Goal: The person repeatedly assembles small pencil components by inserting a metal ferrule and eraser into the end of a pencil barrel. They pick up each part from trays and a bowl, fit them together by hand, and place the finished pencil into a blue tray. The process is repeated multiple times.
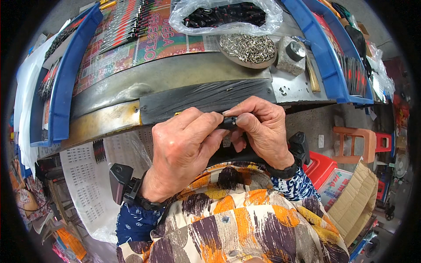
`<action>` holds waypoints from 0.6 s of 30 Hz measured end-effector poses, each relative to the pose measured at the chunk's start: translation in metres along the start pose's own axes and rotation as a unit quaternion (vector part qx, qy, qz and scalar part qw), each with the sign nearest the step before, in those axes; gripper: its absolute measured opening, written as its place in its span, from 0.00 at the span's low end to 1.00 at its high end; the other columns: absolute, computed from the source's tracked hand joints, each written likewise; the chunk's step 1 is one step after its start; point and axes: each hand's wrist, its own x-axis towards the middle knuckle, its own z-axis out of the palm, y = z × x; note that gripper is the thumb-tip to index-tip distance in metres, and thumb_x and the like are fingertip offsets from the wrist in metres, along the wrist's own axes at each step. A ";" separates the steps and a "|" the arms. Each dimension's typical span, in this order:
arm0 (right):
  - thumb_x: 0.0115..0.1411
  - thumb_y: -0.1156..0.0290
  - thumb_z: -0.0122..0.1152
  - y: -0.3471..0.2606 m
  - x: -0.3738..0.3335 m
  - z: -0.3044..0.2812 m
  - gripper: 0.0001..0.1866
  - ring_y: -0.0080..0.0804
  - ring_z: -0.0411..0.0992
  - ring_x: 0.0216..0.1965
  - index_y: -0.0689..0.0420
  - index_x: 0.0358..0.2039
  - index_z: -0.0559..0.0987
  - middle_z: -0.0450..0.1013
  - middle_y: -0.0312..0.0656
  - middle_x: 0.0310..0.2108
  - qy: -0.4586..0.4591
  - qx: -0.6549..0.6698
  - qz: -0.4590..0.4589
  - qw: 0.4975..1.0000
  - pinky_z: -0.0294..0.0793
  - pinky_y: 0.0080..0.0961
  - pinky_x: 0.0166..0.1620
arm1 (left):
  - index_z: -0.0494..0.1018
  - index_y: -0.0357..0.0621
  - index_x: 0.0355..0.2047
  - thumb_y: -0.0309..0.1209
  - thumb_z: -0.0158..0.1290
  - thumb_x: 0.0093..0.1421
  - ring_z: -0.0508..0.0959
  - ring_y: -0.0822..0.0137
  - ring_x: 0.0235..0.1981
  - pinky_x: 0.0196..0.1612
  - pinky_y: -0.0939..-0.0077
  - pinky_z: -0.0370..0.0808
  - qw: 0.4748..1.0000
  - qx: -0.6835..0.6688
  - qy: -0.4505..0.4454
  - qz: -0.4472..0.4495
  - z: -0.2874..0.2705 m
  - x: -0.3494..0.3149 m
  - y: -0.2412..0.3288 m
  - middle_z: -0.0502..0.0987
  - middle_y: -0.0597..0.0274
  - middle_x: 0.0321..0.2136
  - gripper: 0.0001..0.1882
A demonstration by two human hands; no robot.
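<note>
Between both hands, just off the bench's front edge, is a small black piece (228, 123) with bright round metal spots on its end. My left hand (180, 142) pinches it from the left, its fingers bent and closed. From the right, my right hand (262, 125) grips the same piece between thumb and forefinger, its other fingers curled underneath. The fingers cover most of it, so its full shape is hidden. Beyond the hands, a round brown dish (253, 65) is heaped with small silver metal pins (247, 47).
A ridged black pad (197, 100) lines the bench front. Behind stands a clear plastic bag (272, 18) of black pieces. A metal-topped block (289, 63) and a brush (312, 74) lie right of the dish. Blue bins (66, 83) flank the bench; red-and-black parts (127, 22) lie in rows.
</note>
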 end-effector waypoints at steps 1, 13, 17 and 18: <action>0.64 0.70 0.60 0.001 0.000 0.000 0.08 0.17 0.72 0.18 0.61 0.38 0.79 0.77 0.37 0.22 0.001 -0.005 -0.001 1.000 0.67 0.10 0.19 | 0.78 0.38 0.34 0.18 0.62 0.46 0.71 0.71 0.17 0.20 0.78 0.67 1.000 0.000 -0.005 0.002 -0.001 0.000 0.000 0.72 0.61 0.19 0.13; 0.65 0.68 0.59 0.004 -0.003 0.002 0.10 0.15 0.70 0.18 0.62 0.38 0.80 0.76 0.35 0.21 -0.003 -0.036 -0.016 0.999 0.67 0.11 0.20 | 0.76 0.41 0.30 0.21 0.62 0.45 0.74 0.58 0.20 0.23 0.68 0.71 1.000 0.004 -0.016 -0.006 -0.001 -0.004 -0.001 0.72 0.58 0.20 0.11; 0.65 0.68 0.59 0.003 -0.005 0.002 0.10 0.14 0.69 0.18 0.62 0.37 0.80 0.75 0.35 0.21 -0.008 -0.034 -0.015 0.999 0.67 0.11 0.20 | 0.75 0.41 0.29 0.21 0.61 0.44 0.74 0.58 0.20 0.23 0.67 0.71 1.000 -0.009 -0.023 0.003 0.000 -0.005 -0.004 0.71 0.58 0.20 0.10; 0.65 0.68 0.59 0.002 -0.005 0.003 0.10 0.14 0.69 0.19 0.62 0.37 0.80 0.75 0.35 0.21 -0.008 -0.037 -0.016 0.999 0.67 0.11 0.20 | 0.75 0.41 0.29 0.21 0.61 0.44 0.74 0.57 0.20 0.22 0.67 0.71 1.000 -0.008 -0.023 0.005 0.000 -0.005 -0.005 0.71 0.58 0.19 0.10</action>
